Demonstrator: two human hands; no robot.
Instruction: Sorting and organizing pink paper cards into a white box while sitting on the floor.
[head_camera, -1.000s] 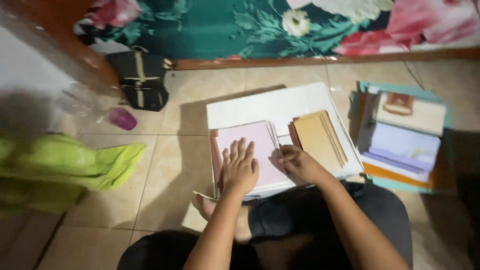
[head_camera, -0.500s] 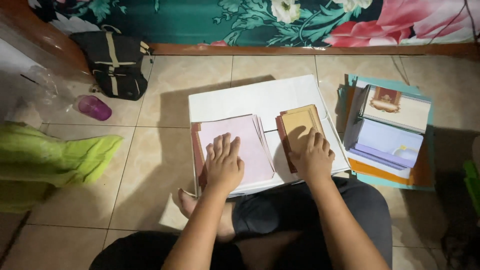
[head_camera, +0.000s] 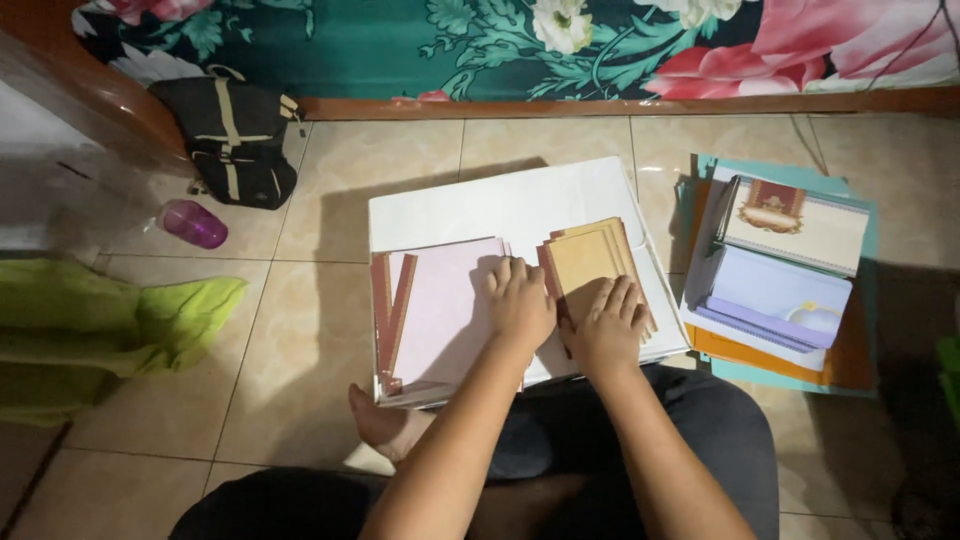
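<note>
I sit on a tiled floor with a white board (head_camera: 500, 200) across my lap. On it lies a stack of pale pink sheets (head_camera: 440, 310) with red-brown edges, and beside it a stack of tan cards (head_camera: 585, 255). My left hand (head_camera: 520, 300) rests flat, fingers together, on the right edge of the pink stack. My right hand (head_camera: 610, 325) presses palm down on the near end of the tan cards, fingers spread. Neither hand grips anything.
An open box (head_camera: 780, 290) of lilac and cream cards stands on teal and orange sheets at the right. A black bag (head_camera: 235, 150) and a purple-capped bottle (head_camera: 190, 222) lie at the left, near a green cloth (head_camera: 110, 320). A floral mattress (head_camera: 560, 45) runs along the top.
My left hand slid right, from the middle of the pink stack to its right edge. My right hand has drawn back to the near end of the tan cards. The view shifted slightly.
</note>
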